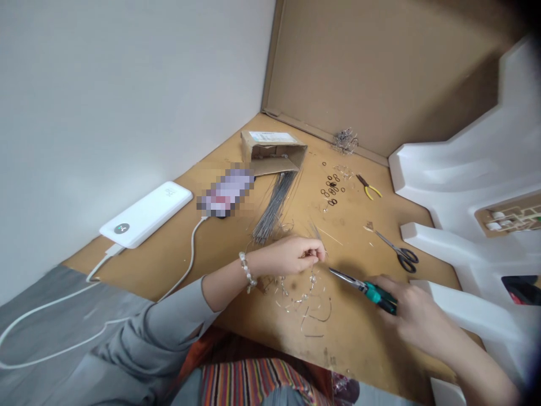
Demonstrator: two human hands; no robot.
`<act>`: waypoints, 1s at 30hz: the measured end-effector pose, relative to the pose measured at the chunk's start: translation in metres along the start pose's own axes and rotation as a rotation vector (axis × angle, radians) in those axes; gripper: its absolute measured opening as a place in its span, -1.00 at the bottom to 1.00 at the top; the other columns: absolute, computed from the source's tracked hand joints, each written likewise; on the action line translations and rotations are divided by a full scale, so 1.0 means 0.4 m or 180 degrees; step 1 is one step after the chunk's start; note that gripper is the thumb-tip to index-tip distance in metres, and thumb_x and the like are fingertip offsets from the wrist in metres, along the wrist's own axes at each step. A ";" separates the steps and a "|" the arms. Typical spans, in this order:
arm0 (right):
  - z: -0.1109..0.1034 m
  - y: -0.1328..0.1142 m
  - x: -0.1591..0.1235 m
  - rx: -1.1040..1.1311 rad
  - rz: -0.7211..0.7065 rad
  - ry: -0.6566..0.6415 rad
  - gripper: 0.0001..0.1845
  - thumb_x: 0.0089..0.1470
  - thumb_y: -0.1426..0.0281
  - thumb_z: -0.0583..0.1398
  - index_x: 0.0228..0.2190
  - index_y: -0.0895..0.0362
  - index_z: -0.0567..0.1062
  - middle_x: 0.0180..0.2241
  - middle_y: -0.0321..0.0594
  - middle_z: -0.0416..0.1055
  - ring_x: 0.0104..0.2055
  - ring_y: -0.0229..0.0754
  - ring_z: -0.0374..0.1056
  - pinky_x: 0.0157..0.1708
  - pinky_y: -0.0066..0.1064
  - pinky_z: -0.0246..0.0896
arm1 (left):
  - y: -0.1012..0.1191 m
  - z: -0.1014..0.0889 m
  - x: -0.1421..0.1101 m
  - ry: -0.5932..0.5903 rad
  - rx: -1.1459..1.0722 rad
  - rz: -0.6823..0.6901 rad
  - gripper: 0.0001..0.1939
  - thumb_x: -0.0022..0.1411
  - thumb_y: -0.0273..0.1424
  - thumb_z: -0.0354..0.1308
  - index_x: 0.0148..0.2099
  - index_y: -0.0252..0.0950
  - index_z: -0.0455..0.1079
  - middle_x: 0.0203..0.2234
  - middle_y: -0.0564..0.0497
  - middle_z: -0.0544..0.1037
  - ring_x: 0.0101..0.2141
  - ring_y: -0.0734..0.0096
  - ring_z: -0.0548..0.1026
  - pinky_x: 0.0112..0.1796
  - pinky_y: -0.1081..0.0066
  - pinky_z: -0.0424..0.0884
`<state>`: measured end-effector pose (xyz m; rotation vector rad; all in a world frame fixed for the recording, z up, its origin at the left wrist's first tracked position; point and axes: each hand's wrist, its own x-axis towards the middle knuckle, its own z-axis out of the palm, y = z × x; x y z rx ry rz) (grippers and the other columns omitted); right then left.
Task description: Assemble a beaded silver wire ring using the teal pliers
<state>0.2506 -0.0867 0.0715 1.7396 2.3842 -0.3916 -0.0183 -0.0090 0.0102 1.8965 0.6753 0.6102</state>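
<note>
My left hand (298, 254), a beaded bracelet (247, 272) on its wrist, is closed in a pinch over the table. Its fingertips grip a thin wire, much of it hidden by the fingers. Just below hang or lie clear beads on wire (313, 279); whether they join the pinched wire I cannot tell. Long-nose pliers (367, 288) with green and black handles are gripped in my right hand (416, 316). Their tip points at the left fingertips, a little apart from them. Loose wire pieces (313, 316) are scattered beneath both hands.
Behind my left hand, a bundle of straight wires (274, 208) sticks out of an open cardboard box (274, 163). Dark rings (332, 189), yellow-handled pliers (369, 187) and scissors (399, 252) lie farther right. A blurred phone (228, 192) and white power bank (147, 214) trail cables. White moulded foam (443, 237) borders the right.
</note>
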 end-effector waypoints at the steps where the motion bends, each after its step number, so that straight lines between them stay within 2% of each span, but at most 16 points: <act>1: -0.002 -0.002 -0.003 -0.0232 0.0006 0.0085 -0.62 -0.05 0.46 0.09 -0.15 0.00 0.44 -0.28 -0.27 0.50 -0.37 -0.14 0.44 -0.41 -0.36 0.22 | -0.002 0.002 0.000 0.0079 0.0212 0.0050 -0.83 0.21 -0.48 -0.03 -0.23 -0.27 0.39 -0.50 0.08 0.46 -0.49 0.52 0.34 -0.42 0.49 0.20; 4: -0.006 -0.019 -0.003 -0.0838 -0.0010 0.0309 -0.67 -0.04 0.40 0.12 -0.17 0.03 0.45 -0.30 -0.21 0.48 -0.32 -0.06 0.45 -0.43 -0.32 0.20 | -0.001 0.007 -0.001 0.0222 0.0597 0.0086 -0.81 0.22 -0.48 -0.03 -0.22 -0.25 0.40 -0.51 0.07 0.47 -0.47 0.48 0.36 -0.40 0.47 0.18; 7: -0.006 -0.037 0.009 -0.1106 -0.0094 0.0394 -0.73 -0.04 0.39 0.13 -0.23 0.06 0.48 -0.38 -0.20 0.46 -0.36 -0.06 0.43 -0.46 -0.33 0.17 | 0.006 0.008 -0.001 0.0171 0.0590 0.0112 -0.80 0.23 -0.49 -0.04 -0.20 -0.23 0.39 -0.51 0.07 0.46 -0.47 0.47 0.35 -0.41 0.47 0.16; 14: -0.005 -0.049 0.030 -0.1142 -0.0259 0.0370 -0.75 -0.02 0.37 0.13 -0.25 0.07 0.48 -0.40 -0.21 0.45 -0.37 -0.10 0.42 -0.52 -0.37 0.08 | 0.003 0.011 -0.002 0.0195 0.0473 0.0373 -0.82 0.21 -0.50 -0.02 -0.24 -0.21 0.40 -0.44 0.06 0.49 -0.41 0.44 0.36 -0.33 0.44 0.20; 19: -0.006 -0.056 0.032 -0.1065 -0.0327 0.0337 -0.79 -0.02 0.37 0.13 -0.28 0.05 0.47 -0.44 -0.27 0.45 -0.46 -0.17 0.40 -0.58 -0.38 0.00 | 0.007 0.011 -0.004 0.0223 0.0522 0.0421 -0.80 0.22 -0.51 -0.04 -0.23 -0.21 0.39 -0.41 0.04 0.49 -0.38 0.42 0.38 -0.31 0.42 0.20; 26: 0.004 -0.055 0.023 -0.0949 -0.0213 0.0289 -0.79 -0.01 0.36 0.14 -0.25 0.03 0.45 -0.39 -0.29 0.49 -0.43 -0.13 0.46 -0.55 -0.37 0.07 | 0.011 0.010 -0.005 0.0229 0.0790 0.0461 -0.83 0.26 -0.50 -0.07 -0.22 -0.23 0.34 -0.39 0.04 0.49 -0.36 0.42 0.40 -0.31 0.43 0.20; 30: 0.005 -0.061 0.017 -0.0873 -0.0038 0.0190 -0.77 -0.01 0.41 0.11 -0.25 0.00 0.43 -0.37 -0.32 0.50 -0.42 -0.11 0.47 -0.53 -0.35 0.11 | 0.020 0.007 -0.010 0.0301 0.0835 0.0451 -0.82 0.28 -0.51 -0.09 -0.21 -0.27 0.33 -0.41 0.05 0.47 -0.38 0.44 0.38 -0.33 0.44 0.20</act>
